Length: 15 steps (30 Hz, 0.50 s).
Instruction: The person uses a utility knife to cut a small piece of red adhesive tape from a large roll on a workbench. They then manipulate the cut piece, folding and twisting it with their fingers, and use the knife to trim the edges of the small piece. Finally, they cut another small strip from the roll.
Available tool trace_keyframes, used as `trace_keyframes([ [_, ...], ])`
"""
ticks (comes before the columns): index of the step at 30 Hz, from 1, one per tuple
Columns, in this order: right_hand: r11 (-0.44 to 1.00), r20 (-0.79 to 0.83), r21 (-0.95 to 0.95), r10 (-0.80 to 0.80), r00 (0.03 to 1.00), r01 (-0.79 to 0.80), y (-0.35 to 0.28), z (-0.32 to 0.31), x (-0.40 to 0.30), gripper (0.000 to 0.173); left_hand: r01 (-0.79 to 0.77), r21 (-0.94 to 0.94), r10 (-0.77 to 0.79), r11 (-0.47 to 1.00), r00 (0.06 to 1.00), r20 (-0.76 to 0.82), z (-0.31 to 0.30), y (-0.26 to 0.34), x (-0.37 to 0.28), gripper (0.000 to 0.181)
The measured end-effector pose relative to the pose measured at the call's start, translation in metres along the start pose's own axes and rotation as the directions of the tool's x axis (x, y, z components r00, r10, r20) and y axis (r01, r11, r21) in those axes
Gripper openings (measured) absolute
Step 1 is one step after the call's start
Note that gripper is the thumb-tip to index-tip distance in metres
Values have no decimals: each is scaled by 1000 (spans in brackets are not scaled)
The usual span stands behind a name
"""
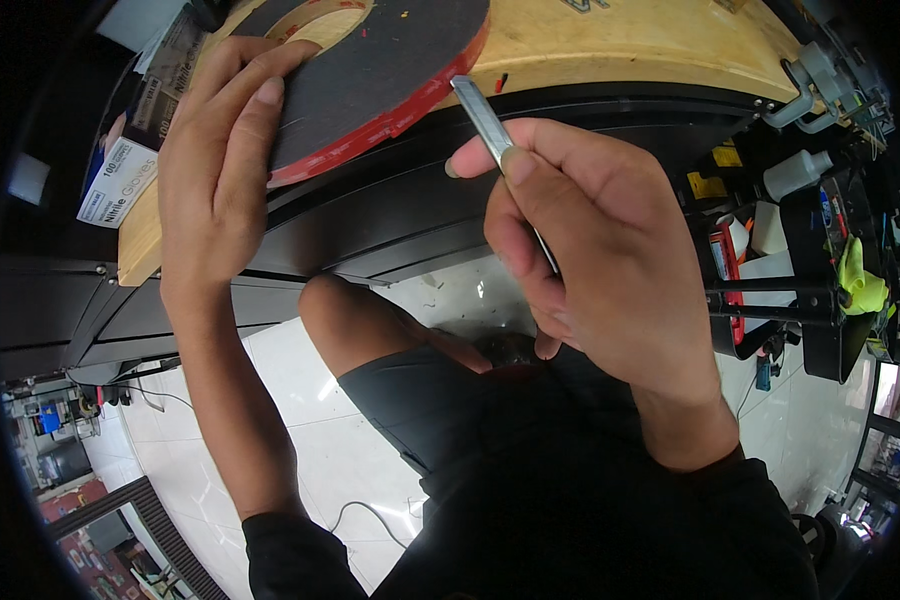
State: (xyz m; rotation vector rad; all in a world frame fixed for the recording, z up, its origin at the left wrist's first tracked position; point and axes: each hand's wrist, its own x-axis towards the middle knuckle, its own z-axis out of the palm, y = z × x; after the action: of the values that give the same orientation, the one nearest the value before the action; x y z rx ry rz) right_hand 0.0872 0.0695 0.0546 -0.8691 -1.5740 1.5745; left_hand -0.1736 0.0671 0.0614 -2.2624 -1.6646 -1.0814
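Observation:
A large flat roll of double-sided foam tape [375,82], dark grey on its side with a red liner around the rim, lies at the bench edge and juts out over it. My left hand [221,142] grips its left side, thumb on the grey face and a fingertip at the core's opening. In my right hand [592,225] is a slim metal snap-off knife [483,120], held between thumb and fingers. Its blade tip is right beside the red rim; whether it touches, I cannot tell. Most of the knife's handle is hidden by my fingers.
The wooden benchtop [607,45] has black drawers [390,217] beneath it. Boxes of nitrile gloves [123,180] stand at the left. A grey vise-like fixture [814,82] is at the right end, above a black tool cart [825,322] with a bottle and yellow cloth. Cables cross the tiled floor.

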Motion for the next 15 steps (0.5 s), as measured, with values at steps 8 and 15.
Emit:
trace_keyframes([
  [8,1000,54,4,3,999,-4,-3,-6,-2,29,0,25,1,1000,1000,-20,-1,0,0,39],
  [15,999,83,8,49,995,-50,-7,-8,-2,30,-22,20,23,1000,999,-36,1,0,1,39],
])
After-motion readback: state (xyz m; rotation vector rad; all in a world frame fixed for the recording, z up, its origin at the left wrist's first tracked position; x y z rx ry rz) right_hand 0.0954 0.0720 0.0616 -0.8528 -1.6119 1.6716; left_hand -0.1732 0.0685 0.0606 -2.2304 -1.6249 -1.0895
